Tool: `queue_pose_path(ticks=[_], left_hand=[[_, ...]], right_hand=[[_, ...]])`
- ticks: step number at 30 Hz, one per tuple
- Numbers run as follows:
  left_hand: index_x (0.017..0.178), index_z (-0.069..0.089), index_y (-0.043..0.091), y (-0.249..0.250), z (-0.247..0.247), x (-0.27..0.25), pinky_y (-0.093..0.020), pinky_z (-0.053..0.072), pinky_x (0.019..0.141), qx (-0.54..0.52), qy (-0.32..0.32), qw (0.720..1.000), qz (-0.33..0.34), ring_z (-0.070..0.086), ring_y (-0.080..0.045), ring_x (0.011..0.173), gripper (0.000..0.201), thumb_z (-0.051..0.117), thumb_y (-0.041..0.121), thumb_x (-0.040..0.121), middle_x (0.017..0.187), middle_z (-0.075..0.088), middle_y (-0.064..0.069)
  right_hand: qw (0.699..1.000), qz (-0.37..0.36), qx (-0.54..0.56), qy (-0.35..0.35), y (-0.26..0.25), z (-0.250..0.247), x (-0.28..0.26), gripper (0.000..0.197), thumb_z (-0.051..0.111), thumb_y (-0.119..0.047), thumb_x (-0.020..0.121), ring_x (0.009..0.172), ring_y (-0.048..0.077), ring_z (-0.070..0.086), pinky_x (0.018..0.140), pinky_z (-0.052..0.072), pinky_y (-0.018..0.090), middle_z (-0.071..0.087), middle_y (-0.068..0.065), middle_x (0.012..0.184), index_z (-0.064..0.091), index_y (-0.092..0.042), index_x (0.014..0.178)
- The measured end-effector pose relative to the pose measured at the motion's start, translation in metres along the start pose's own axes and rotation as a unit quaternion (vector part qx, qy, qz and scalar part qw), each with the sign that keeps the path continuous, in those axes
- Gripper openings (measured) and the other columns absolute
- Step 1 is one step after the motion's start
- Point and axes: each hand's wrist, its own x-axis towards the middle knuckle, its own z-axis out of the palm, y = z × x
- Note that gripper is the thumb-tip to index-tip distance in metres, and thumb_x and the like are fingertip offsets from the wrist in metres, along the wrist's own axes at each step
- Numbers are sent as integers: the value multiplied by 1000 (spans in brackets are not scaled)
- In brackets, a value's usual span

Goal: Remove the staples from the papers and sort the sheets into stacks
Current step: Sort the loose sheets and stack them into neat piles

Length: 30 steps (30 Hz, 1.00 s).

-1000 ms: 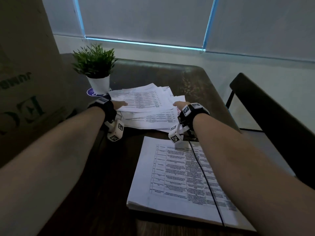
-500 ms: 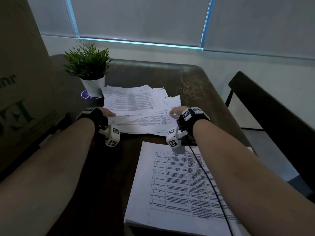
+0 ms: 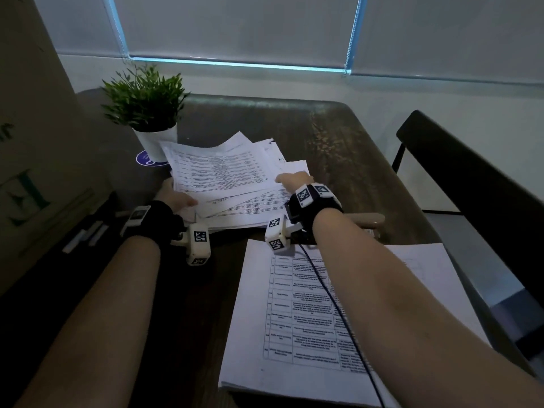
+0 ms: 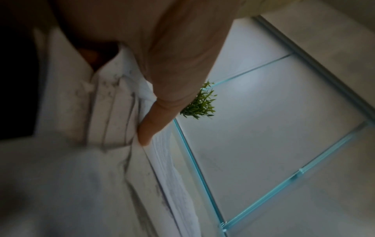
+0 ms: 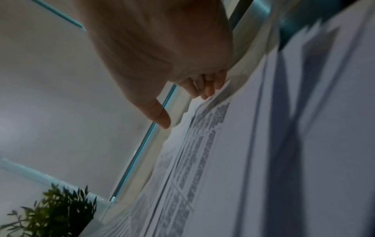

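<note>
Head view, loose pile of printed sheets (image 3: pixel 223 178): seen at the centre of the frame, on the dark wooden table (image 3: pixel 338 142), fanned out and untidy.
Head view, left hand (image 3: pixel 176 197): placed at the lower left edge of the pile, thumb laid over the top sheets; the other fingers are hidden beneath them.
Head view, right hand (image 3: pixel 294 182): set on the right edge of the pile; the finger pose cannot be told here.
Head view, neat stack of sheets (image 3: pixel 294 313): laid at the lower centre, nearer the person, apart from the pile and crossed by a thin dark cable (image 3: pixel 338 307).
Head view, potted plant (image 3: pixel 145 113): stood at the upper left, its white pot just beside the far left corner of the pile, on a blue round coaster (image 3: pixel 145 159).
Head view, cardboard box (image 3: pixel 32 142): seen along the left edge.
Head view, dark chair (image 3: pixel 471 178): seen at the right.

Left wrist view, left hand (image 4: pixel 168 56): the edge of the sheets (image 4: pixel 113 99) is pinched, thumb on top and a curled finger seen beneath; green leaves (image 4: pixel 199 102) show past the thumb.

Right wrist view, right hand (image 5: pixel 158 48): the sheet edges (image 5: pixel 213 121) are touched by curled fingertips (image 5: pixel 209 89), the thumb held clear; a firm grasp cannot be told.
</note>
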Motion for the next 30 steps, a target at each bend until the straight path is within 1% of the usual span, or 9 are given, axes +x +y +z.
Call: queue_pose_path(ticks=[5,9,15,17,21,23,25,28,30], left_hand=[[146,24,11,-7,-1,6,-45,36,108,-8,-16,999,39,45,-31,128,87,69,-10,75,140,47,-13],[136,42,10,-18,0,16,-48,41,104,-12,-21,996,84,53,-29,119,72,69,-11,72,132,56,-13],[115,62,3,-17,5,7,-45,46,96,-99,73,980,153,58,-35,107,33,55,-3,84,117,59,-12],[107,66,7,-12,3,5,-35,50,85,-98,77,982,143,61,-26,94,27,52,-3,86,102,67,-8],[78,59,11,-10,6,-1,-14,43,37,-89,62,989,101,61,-12,52,25,50,-10,85,50,62,12],[93,63,7,-10,2,0,-18,47,46,-89,50,990,95,67,-13,60,28,48,-15,82,76,70,-2],[121,57,6,-11,-2,3,-28,48,65,-104,44,990,86,64,-25,89,48,51,-17,80,109,64,-15],[137,41,10,-13,-5,5,-32,47,72,-118,47,989,77,55,-25,98,64,51,-18,81,114,56,-12],[138,37,10,-12,-6,6,-27,46,67,-123,36,988,87,53,-23,100,66,49,-20,80,117,55,-12]], right_hand=[[998,15,16,66,2,-7,-17,74,60,-44,84,139,31,31,113,30,45,32,10,153,38,-12,146],[993,-11,2,114,17,-3,-8,62,58,-40,87,136,32,35,109,30,41,38,12,148,47,-8,139],[993,1,-3,115,20,-5,-3,64,63,-43,87,135,32,31,104,33,39,27,15,149,49,-5,136],[993,-9,-17,120,18,-5,-1,64,63,-44,87,134,33,32,104,33,39,30,15,148,50,-6,136],[989,-51,-24,134,12,1,-1,62,64,-44,81,123,35,46,103,41,41,47,15,135,55,-7,129],[994,-56,-21,91,12,7,1,55,60,-49,71,105,34,56,92,47,38,57,14,111,62,-7,108],[994,-64,-2,84,14,7,3,52,57,-51,66,93,32,59,79,46,35,54,9,93,61,-6,93],[991,-84,64,83,14,1,1,36,70,-41,76,71,23,54,59,42,26,52,1,71,59,-7,72],[987,-98,107,63,15,-1,4,32,77,-39,70,73,21,63,64,52,29,63,2,74,62,-11,72]])
